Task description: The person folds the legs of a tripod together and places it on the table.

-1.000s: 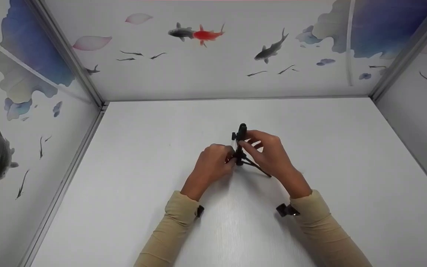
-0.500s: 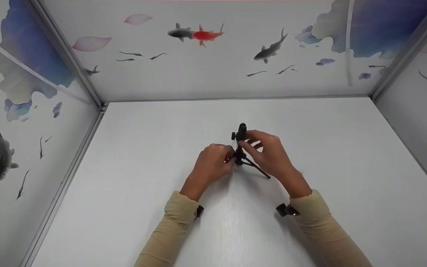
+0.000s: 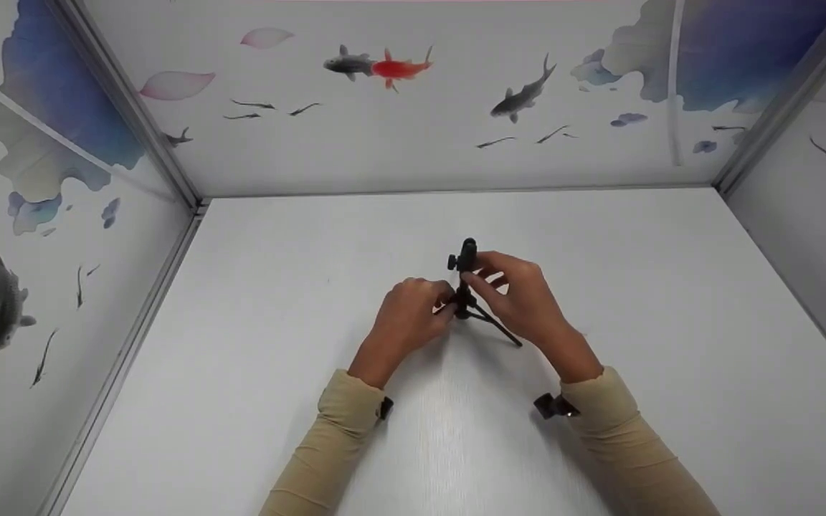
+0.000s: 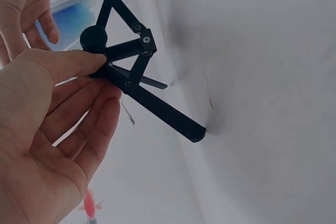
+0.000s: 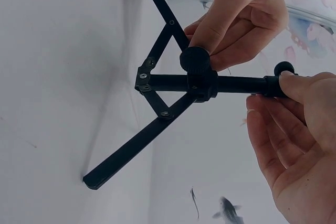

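Note:
A small black tripod [image 3: 467,252] stands on the white table between the hands, its legs spread and joined by hinged struts. My left hand [image 3: 409,315] pinches the collar where the legs meet, beside a round ribbed knob [image 5: 195,60]. Higher up, my right hand [image 3: 531,297] grips the upper part of the central column [image 5: 239,84] between thumb and fingers, near a smaller knob [image 5: 284,68]. One leg [image 4: 168,114] slants down to the table surface in the left wrist view. The left hand hides part of the tripod in the head view.
The white tabletop [image 3: 298,244] is bordered by a back wall [image 3: 420,143] and side walls printed with fish and blue leaves. Metal rails [image 3: 126,351] run along the left edge. Both wrists carry small black cameras [image 3: 555,405].
The tripod leg nearest the right forearm has shifted slightly down and to the left at its tip. Both hands keep nearly the same place and hold.

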`<state>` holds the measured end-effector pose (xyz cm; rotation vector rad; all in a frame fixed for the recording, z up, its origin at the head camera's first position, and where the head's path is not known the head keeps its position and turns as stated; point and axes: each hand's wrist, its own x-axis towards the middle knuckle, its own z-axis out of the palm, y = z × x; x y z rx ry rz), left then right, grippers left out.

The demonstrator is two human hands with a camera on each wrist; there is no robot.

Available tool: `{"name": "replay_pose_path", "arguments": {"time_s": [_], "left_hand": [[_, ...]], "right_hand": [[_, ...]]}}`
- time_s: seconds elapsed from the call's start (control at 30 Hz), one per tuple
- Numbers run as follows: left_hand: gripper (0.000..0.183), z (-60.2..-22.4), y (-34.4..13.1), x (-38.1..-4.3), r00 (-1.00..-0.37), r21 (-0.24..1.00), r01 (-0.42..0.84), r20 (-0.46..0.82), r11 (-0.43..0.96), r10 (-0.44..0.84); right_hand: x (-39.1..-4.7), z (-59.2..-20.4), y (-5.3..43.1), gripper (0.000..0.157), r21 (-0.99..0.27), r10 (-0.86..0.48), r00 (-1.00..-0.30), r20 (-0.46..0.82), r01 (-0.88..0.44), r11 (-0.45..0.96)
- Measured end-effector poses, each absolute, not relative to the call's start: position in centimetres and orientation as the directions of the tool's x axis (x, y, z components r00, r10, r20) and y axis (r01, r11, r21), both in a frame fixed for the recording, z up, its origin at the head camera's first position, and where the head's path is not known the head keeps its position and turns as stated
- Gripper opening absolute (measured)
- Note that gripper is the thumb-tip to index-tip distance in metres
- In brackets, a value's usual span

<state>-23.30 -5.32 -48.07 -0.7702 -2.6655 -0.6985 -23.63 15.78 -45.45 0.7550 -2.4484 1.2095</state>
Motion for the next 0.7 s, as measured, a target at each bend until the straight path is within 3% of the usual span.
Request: {"name": "replay_pose_path", "arguments": {"time_s": [0.7], "left_hand": [[0.006, -47.97, -5.37, -23.17, -0.797, 0.368, 0.582, 0.434, 0.725, 0.419]], "right_hand": [[-23.59, -45.43, 15.72, 0.022, -0.639, -0.323, -0.814, 0.484, -0.58, 0.505]]}}
